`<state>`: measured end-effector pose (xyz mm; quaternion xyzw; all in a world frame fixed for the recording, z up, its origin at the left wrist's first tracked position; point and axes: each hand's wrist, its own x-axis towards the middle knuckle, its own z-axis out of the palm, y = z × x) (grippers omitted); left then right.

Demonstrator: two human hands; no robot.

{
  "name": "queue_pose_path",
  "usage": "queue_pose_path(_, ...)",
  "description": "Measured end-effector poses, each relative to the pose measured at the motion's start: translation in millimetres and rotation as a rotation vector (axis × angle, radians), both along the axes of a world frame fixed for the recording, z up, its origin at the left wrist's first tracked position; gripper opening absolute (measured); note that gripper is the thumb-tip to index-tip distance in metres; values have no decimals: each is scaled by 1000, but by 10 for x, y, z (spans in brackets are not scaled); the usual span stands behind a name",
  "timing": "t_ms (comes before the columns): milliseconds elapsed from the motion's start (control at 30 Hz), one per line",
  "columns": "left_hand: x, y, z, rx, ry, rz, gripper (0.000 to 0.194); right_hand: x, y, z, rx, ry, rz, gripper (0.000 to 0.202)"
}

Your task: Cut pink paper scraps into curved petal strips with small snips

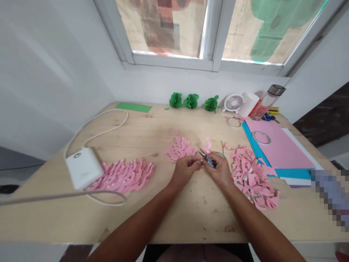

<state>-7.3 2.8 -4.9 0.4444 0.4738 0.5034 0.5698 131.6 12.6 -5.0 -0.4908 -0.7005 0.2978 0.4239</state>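
Observation:
My right hand (218, 168) is closed around small scissors (207, 159) with blue handles, their dark blades pointing up and left. Close beside the blades, my left hand (185, 170) is in a pinch, and a tiny pale bit shows at its fingertips, too small to name. Just beyond the hands lies a small pile of cut pink paper pieces (180, 148). A single curved pink strip (208, 143) rests past the scissors' tip. Part of a tape roll (220, 154) shows behind my right hand.
Pink paper scraps (252, 174) are heaped at the right, near stacked coloured sheets (283, 145). Wavy pink strips (128, 174) lie left, beside a white power bank (84, 168) with a cable. Green paper balls (191, 101), a fan (233, 102) and a bottle (268, 102) line the back.

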Motion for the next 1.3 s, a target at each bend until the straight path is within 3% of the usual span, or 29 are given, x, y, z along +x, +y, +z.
queue_pose_path(700, 16, -4, -50, 41, 56, 27, 12, -15, -30, 12, 31, -13, -15, 8)
queue_pose_path(1100, 13, -8, -121, 129, 228, 77, 14, -17, -19, -19, 20, -18, -23, 12)
queue_pose_path(1300, -17, 26, -79, 55, 168, 93, 16, -8, -34, 24, -11, 25, -20, 13)
